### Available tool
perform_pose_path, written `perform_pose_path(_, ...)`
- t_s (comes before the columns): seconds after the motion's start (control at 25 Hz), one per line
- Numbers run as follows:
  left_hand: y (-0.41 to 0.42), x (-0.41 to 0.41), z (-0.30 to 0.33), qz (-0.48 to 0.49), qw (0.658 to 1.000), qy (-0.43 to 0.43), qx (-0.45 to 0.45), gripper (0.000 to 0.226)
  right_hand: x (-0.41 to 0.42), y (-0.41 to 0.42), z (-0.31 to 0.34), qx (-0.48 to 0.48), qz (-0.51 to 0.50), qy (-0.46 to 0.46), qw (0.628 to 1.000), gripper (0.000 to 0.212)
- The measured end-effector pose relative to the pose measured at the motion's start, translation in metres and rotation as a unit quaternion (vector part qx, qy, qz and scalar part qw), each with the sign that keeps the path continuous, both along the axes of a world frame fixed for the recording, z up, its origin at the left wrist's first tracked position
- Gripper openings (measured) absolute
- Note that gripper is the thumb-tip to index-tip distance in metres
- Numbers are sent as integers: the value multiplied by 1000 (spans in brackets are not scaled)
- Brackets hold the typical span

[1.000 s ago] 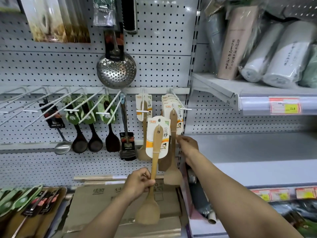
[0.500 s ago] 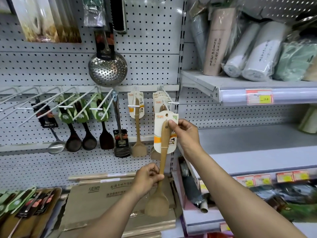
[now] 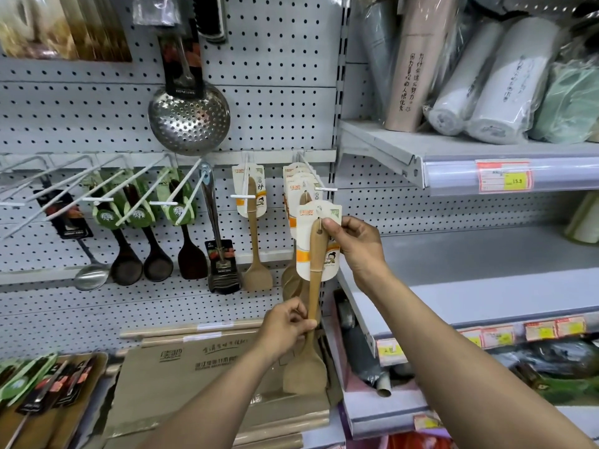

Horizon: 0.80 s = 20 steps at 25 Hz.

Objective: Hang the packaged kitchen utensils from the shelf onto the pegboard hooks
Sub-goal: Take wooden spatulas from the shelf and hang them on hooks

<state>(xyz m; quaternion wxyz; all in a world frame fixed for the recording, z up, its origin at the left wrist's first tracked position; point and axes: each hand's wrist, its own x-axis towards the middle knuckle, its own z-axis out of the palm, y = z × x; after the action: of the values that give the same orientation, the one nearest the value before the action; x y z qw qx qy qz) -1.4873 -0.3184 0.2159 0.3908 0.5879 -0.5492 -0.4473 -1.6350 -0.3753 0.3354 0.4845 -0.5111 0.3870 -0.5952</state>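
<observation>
I hold a packaged wooden spatula [image 3: 315,264] upright in front of the pegboard [image 3: 275,118]. My left hand [image 3: 287,325] grips its handle low down, just above the blade. My right hand [image 3: 355,246] pinches the top right edge of its white and orange card. The card's hanging hole sits just below the tip of a white hook [image 3: 319,186] that carries several identical carded spatulas [image 3: 296,186]. One more carded spatula [image 3: 251,222] hangs on the hook to the left.
Dark ladles and spoons [image 3: 142,254] hang on long white hooks at left, with a steel skimmer [image 3: 189,119] above. Cardboard boxes [image 3: 194,377] and packaged utensils [image 3: 39,390] lie on the lower shelf. A grey shelf [image 3: 470,286] juts out at right, with rolled goods [image 3: 486,85] above it.
The spatula has risen and shifted right toward the loaded hook. My right hand left the hanging spatulas and took hold of the card's top. The view moved closer.
</observation>
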Motion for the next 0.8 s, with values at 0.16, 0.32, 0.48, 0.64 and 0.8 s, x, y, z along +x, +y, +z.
perform_pose_path(0.16,-18,-2,-8,5,1000,-8,-11,22,3,-15,-3,-6,-1,25,1000,7)
perform_pose_path(0.32,-41,-1,-10,7,1000,-4,-2,18,6,-38,-4,0,11,61,998,6)
perform_pose_path(0.48,-69,3,-8,17,1000,-9,-3,16,12,-64,-1,-1,29,88,996,17)
perform_pose_path(0.64,-98,5,-4,26,1000,15,4,17,20,-89,11,9,24,112,993,16)
perform_pose_path(0.8,-119,8,-8,30,999,12,8,21,24,-106,12,19,4,134,991,13)
